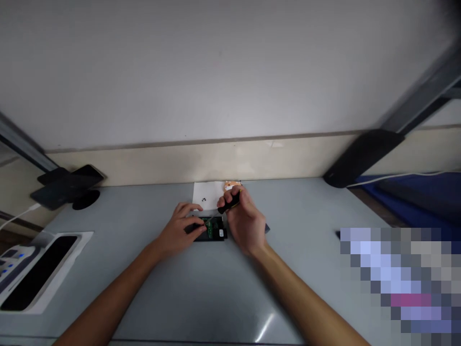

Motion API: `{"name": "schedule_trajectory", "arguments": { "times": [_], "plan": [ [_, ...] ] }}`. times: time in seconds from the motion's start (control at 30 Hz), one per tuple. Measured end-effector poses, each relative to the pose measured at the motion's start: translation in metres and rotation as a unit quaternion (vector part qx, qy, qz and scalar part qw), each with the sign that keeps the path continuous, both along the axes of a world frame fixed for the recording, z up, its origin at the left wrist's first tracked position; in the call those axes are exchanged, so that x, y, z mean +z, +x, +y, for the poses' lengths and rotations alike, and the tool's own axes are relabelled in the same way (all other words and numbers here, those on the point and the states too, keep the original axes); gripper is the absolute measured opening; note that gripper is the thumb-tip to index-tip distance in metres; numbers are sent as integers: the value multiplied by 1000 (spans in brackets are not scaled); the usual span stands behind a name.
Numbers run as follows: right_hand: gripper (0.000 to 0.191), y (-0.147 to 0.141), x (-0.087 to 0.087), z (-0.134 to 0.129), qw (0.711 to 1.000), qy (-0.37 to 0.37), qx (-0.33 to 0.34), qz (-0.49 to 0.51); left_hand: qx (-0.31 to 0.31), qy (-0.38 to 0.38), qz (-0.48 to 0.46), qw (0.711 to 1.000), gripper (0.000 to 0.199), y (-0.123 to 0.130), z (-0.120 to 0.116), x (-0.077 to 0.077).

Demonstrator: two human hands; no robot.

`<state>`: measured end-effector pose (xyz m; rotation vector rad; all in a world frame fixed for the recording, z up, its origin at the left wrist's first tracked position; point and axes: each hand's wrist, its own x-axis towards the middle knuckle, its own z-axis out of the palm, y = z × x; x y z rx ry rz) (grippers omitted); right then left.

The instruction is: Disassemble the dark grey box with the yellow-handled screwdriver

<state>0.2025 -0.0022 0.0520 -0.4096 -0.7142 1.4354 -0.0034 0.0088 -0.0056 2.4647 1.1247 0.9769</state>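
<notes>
A small black device housing (pixel 216 236) lies on the table, its green circuit board (pixel 210 229) exposed. My right hand (pixel 248 221) is wrapped around a screwdriver (pixel 229 204) with a black and yellow handle. Its thin shaft slants down to the left, toward the board. At the left part of the housing is my left hand (pixel 179 229), thumb and index finger close together by the screwdriver's tip. Whatever is between those fingertips is too small to make out. Behind the housing lies a white paper sheet (pixel 199 190) with several tiny dark pieces (pixel 203 199), likely screws.
An orange and white item (pixel 232 184) sits partly behind my right hand, and a dark flat piece (pixel 267 228) shows beside it. A phone on a stand (pixel 68 187) stands at left, above a black flat pad (pixel 41 271). A black cylinder (pixel 363 156) stands back right.
</notes>
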Motion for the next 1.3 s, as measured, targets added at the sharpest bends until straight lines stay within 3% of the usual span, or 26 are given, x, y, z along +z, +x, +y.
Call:
{"name": "schedule_trajectory", "arguments": {
  "times": [0.27,0.4,0.57,0.7,0.87,1.0,1.17,1.23,1.3],
  "plan": [
    [18,14,3,12,994,15,-100,-51,26,56,-5,998,13,2,4,9],
    [22,27,0,22,978,29,-180,-106,21,88,66,994,14,13,29,19],
    [17,40,-8,29,949,62,-268,-155,-25,74,170,982,16,47,72,32],
    [16,45,-11,31,940,71,-292,-161,-52,56,201,976,15,64,95,31],
    [17,47,-15,32,930,54,-312,-187,-87,42,200,975,14,60,103,26],
    [14,50,-17,33,915,60,-336,-217,-76,35,176,981,22,50,88,33],
    [12,64,2,24,884,121,-289,-346,-66,-28,93,993,29,31,30,36],
    [11,72,15,16,845,162,-198,-469,-65,-47,84,993,55,24,8,30],
    [8,80,23,9,771,189,-90,-601,-50,-66,86,993,71,20,-6,21]
  ]
}}
